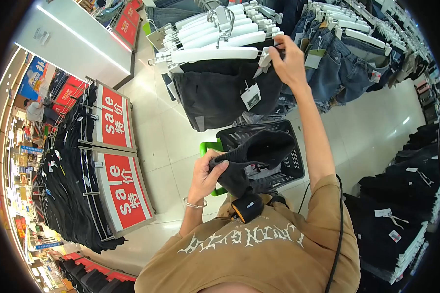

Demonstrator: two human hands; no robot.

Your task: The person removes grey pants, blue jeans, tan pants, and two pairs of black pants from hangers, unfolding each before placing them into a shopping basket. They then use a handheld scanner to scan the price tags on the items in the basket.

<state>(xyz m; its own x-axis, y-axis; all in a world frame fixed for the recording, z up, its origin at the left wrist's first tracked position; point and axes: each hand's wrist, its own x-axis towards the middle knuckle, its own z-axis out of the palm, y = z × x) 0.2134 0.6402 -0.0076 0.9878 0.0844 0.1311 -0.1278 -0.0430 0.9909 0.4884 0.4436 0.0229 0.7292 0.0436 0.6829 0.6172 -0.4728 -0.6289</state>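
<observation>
My left hand [205, 175] is closed on the edge of a black denim garment [252, 152], which hangs bunched with a wide opening showing; its exact cut I cannot make out. Below it is a dark plastic shopping basket [298, 161] with a green handle [205, 146]. Up at the rack, my right hand [289, 61] pinches the clip at the right end of a white clip hanger [215, 54]. From this hanger hangs a black denim garment [208, 93] with a white-and-green tag [251, 96]. Some of my right fingertips are hidden behind the clip.
More white hangers [230, 35] crowd behind the front one. Blue denim shorts [344, 63] hang to the right. Left stands a rack of black clothes [66, 180] with red sale signs [124, 190]. Folded black garments [386, 215] lie at right. A person [35, 111] is far left.
</observation>
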